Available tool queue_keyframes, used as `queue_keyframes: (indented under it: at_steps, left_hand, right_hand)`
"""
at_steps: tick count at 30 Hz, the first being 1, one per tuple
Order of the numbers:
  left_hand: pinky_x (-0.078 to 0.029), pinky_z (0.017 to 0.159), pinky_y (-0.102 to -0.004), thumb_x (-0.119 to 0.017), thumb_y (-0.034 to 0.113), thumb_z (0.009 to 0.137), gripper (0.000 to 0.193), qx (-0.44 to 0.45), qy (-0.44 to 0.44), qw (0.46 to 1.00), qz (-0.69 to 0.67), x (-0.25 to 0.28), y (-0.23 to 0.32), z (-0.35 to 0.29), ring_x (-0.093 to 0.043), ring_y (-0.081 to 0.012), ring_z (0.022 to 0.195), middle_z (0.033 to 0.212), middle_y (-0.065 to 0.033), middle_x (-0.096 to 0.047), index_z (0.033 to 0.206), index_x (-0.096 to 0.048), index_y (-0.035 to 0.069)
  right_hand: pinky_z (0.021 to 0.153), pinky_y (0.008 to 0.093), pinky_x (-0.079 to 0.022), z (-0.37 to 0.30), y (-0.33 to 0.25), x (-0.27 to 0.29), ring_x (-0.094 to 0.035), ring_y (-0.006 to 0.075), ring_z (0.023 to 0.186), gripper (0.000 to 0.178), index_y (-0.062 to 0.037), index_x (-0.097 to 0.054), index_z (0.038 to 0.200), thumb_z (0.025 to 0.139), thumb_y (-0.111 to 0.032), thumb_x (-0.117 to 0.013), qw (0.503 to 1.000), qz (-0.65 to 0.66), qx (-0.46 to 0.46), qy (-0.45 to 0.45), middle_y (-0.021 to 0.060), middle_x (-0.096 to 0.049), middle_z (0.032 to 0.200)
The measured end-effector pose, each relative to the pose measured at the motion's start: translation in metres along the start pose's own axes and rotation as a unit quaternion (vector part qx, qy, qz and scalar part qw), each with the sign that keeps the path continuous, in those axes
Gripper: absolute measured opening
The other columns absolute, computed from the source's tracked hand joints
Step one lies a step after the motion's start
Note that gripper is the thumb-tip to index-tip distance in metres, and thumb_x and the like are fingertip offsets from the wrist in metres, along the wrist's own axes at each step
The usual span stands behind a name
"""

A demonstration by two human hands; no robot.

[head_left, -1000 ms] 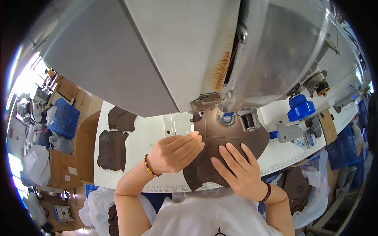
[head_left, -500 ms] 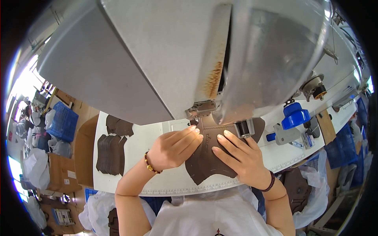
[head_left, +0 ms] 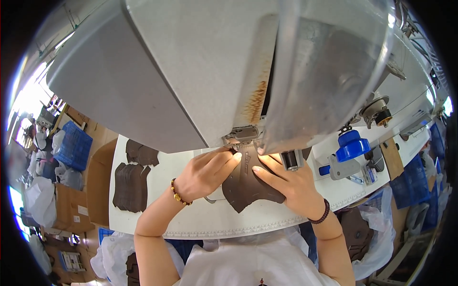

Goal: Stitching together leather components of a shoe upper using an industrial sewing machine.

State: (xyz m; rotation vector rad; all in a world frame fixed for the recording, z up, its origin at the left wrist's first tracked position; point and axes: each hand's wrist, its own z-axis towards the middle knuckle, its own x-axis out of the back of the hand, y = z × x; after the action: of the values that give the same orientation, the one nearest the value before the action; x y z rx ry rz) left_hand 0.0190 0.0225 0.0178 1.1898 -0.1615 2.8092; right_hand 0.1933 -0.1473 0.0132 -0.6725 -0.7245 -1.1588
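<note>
A brown sheet-like panel (head_left: 248,188) with a stamped mark lies on the white sewing machine table, its far end under the needle area (head_left: 242,134). My left hand (head_left: 202,174) is closed at the panel's far left edge, fingers pressed together by a small dark piece; its thumb is mostly hidden, and what it pinches I cannot make out. On the panel's right part my right hand (head_left: 291,186) lies flat with fingers spread, the fingertips close to the machine head. A black roller (head_left: 291,160) stands just above that hand and hides part of it.
The big grey machine head (head_left: 191,62) and a clear guard (head_left: 329,81) hang over the work. Stacked brown pieces (head_left: 130,188) lie on the table (head_left: 181,221) at left. A blue knob (head_left: 352,145) stands at right. A cardboard box (head_left: 100,183) adjoins the table's left edge.
The panel has moved away from me, further under the machine head, with both hands going along. My right fingertips are now partly hidden. A thin curved edge shows beneath my left hand.
</note>
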Motion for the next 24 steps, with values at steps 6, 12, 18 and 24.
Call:
queue_keyframes:
  at_steps: [6,12,18,24]
  left_hand:
    - [-0.056,0.064,-0.0276,-0.064,0.001,0.068,0.033,0.004,-0.019,1.0,0.008,-0.002,0.0,-0.003,-0.062,-0.0203,0.081,0.091,-0.0078,-0.054,0.102,-0.063,-0.001]
    - [-0.056,0.068,-0.031,-0.066,0.003,0.064,0.039,0.004,-0.027,0.999,0.019,-0.001,0.001,0.002,-0.062,-0.0225,0.084,0.091,-0.0086,-0.054,0.103,-0.063,-0.001]
    - [-0.054,0.073,-0.0374,-0.07,0.004,0.069,0.032,0.075,0.004,0.997,0.027,0.007,0.02,0.004,-0.065,-0.0296,0.083,0.094,-0.0132,-0.064,0.099,-0.063,0.0]
    - [-0.056,0.068,-0.0317,-0.069,-0.003,0.06,0.035,0.077,0.041,0.996,-0.027,0.006,0.03,-0.001,-0.066,-0.0255,0.09,0.099,-0.0109,-0.063,0.095,-0.065,0.001]
  right_hand:
    - [0.086,0.0406,-0.042,0.003,0.012,0.004,-0.057,0.0279,0.102,0.041,-0.0152,-0.066,0.107,0.066,-0.016,-0.069,1.0,0.019,0.01,-0.009,0.0044,-0.061,0.116]
    - [0.091,0.0424,-0.039,0.01,0.024,0.005,-0.054,0.0293,0.102,0.043,-0.0195,-0.066,0.11,0.067,-0.016,-0.069,0.999,0.048,0.005,-0.015,0.0033,-0.062,0.116]
    - [0.09,0.0444,-0.039,0.006,0.007,0.003,-0.057,0.0276,0.101,0.04,-0.0161,-0.067,0.107,0.067,-0.014,-0.069,0.999,-0.027,0.036,0.015,0.005,-0.062,0.114]
    - [0.095,0.048,-0.038,-0.008,-0.013,-0.016,-0.055,0.026,0.104,0.035,-0.0051,-0.061,0.105,0.071,-0.009,-0.063,0.997,-0.015,0.035,0.07,0.0089,-0.058,0.105]
